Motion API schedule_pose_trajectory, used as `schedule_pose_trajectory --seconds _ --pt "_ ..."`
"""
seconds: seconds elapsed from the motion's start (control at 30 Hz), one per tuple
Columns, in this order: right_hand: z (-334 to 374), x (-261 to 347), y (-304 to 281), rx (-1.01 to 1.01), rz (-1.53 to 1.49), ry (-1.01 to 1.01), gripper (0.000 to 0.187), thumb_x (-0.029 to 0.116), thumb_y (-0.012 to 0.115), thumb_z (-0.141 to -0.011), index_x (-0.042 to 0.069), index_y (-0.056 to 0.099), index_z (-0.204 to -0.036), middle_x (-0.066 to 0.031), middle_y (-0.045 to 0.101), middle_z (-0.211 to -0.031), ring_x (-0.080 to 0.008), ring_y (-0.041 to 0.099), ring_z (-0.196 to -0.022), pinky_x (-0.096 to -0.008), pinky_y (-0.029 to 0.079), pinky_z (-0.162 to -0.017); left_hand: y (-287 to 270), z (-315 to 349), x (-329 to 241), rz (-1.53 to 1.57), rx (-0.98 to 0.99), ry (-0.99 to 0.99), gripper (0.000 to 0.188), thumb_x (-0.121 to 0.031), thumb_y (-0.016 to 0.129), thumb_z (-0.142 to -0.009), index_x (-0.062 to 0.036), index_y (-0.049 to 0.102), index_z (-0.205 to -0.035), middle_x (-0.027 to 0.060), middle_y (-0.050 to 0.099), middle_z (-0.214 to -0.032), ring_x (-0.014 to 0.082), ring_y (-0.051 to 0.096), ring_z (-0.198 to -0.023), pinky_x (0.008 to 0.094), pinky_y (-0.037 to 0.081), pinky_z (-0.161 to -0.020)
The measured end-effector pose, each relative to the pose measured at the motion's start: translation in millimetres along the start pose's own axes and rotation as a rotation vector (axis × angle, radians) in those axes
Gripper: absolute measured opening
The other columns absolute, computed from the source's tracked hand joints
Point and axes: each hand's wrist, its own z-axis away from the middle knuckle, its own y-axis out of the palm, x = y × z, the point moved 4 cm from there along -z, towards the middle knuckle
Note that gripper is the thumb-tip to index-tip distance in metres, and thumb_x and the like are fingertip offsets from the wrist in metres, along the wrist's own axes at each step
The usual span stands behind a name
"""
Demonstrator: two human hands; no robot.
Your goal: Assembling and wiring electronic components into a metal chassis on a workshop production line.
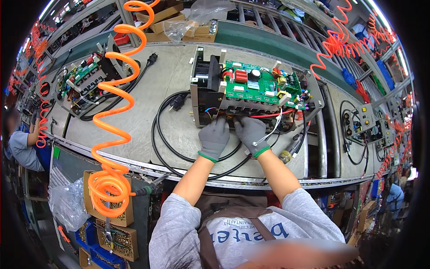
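An open electronics chassis (210, 85) stands on the metal bench in front of me, with a green circuit board (246, 92) on top and a dark fan-like block at its left end. My left hand (214, 138) and my right hand (252, 133), in grey gloves with green cuffs, reach side by side into its lower front. Their fingers are bent together among the wires there, and the fingertips are partly hidden. What they pinch is too small to make out. White wires (278, 123) hang by my right hand. A black power cable (156, 134) loops around on the left.
An orange coiled air hose (114, 121) hangs at the left. Another open chassis (85, 83) sits farther left, and a panelled unit (363, 121) is at the right. Bins of screws (118, 242) stand below the bench edge. A person (27, 143) works at far left.
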Motion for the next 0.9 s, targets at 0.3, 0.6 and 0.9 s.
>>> schedule_pose_trajectory --seconds 0.3,0.6,0.9 --pt "-3 -1 2 0.06 -0.04 0.043 0.026 0.035 0.064 -0.091 0.012 0.076 -0.093 -0.0181 0.068 -0.075 -0.0391 0.067 -0.073 -0.0486 0.053 -0.069 -1 0 -1 0.001 0.054 -0.034 0.029 -0.026 0.067 -0.086 -0.0128 0.065 -0.112 0.0086 0.068 -0.082 0.03 0.067 -0.064 0.0426 0.053 -0.055" --pt "17 5 -11 0.158 -0.149 -0.111 0.023 0.029 0.055 -0.096 0.006 0.061 -0.096 -0.019 0.064 -0.069 -0.0404 0.065 -0.069 -0.051 0.051 -0.065 -13 -7 -15 -0.265 0.374 0.055 0.04 -0.029 0.062 -0.086 -0.0071 0.06 -0.12 0.0087 0.067 -0.093 0.0264 0.069 -0.073 0.0424 0.055 -0.059" --pt "-6 21 -16 0.391 0.121 -0.209 0.016 0.02 0.062 -0.083 0.005 0.069 -0.082 -0.0181 0.069 -0.075 -0.0371 0.069 -0.078 -0.0482 0.052 -0.075 -1 -24 -27 -0.454 0.678 0.217 0.018 -0.02 0.058 -0.088 -0.0061 0.063 -0.099 0.0112 0.067 -0.087 0.0275 0.071 -0.073 0.0409 0.056 -0.06"
